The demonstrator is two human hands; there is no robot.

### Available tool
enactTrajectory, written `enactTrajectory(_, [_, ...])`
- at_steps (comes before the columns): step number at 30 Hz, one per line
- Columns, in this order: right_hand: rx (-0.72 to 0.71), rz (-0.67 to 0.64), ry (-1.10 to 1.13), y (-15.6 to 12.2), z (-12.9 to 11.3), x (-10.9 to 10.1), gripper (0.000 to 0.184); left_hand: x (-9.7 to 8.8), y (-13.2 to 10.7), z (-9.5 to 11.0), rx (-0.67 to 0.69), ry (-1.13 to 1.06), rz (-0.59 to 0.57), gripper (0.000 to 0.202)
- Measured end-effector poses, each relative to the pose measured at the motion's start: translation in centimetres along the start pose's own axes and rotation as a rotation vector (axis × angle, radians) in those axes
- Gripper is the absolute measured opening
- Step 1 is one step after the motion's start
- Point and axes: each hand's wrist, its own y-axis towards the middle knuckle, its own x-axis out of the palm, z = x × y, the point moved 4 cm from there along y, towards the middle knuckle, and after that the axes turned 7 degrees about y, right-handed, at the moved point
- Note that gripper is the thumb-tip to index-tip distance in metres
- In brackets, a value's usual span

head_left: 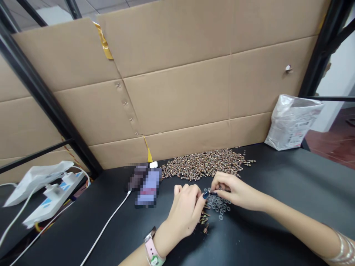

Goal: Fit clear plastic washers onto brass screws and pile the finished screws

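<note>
**Two hands pinched together over clear rubber O-rings (217,204) on a black table (266,177)**
Left hand (184,208) closed in a pinch, pink-strapped watch (151,245) on its wrist, just above a small spill of screws (204,218); right hand (235,190) pinched against it, whatever sits between the fingertips too small to make out, perhaps one ring. Large heap of copper-coloured screws (205,163) just beyond, beside a pixelated phone (148,186).

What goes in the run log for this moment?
left hand: fingertips at clear rings | right hand: fingers at same rings | brass screws: small heap by left hand, large pile behind
</note>
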Motion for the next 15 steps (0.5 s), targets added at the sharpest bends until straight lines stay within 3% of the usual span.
enactTrajectory(3, [-0.033, -0.03, 0.109, -0.4, -2.0, 0.7, 0.006, 0.2, -0.2, 0.6, 0.066, 0.026, -0.03, 0.027])
enactTrajectory(6, [0.012, -0.01, 0.241, -0.5, -2.3, 0.9, 0.007, 0.4, -0.4, 1.0, 0.11, 0.05, -0.022, 0.028])
enactTrajectory(9, [0.143, 0.055, 0.529, -0.3, -1.1, 1.6, 0.022, 0.3, -0.5, 1.0, 0.092, 0.037, 0.021, 0.029])
enactTrajectory(12, [0.329, 0.098, 0.748, -0.2, 0.1, 3.7, 0.043, 0.2, -0.6, 1.2, 0.077, 0.019, 0.07, 0.028])
enactTrajectory(15, [0.446, 0.084, 0.857, -0.4, -0.1, 6.1, 0.043, 0.5, -0.7, 1.6, 0.092, 0.006, 0.088, 0.026])
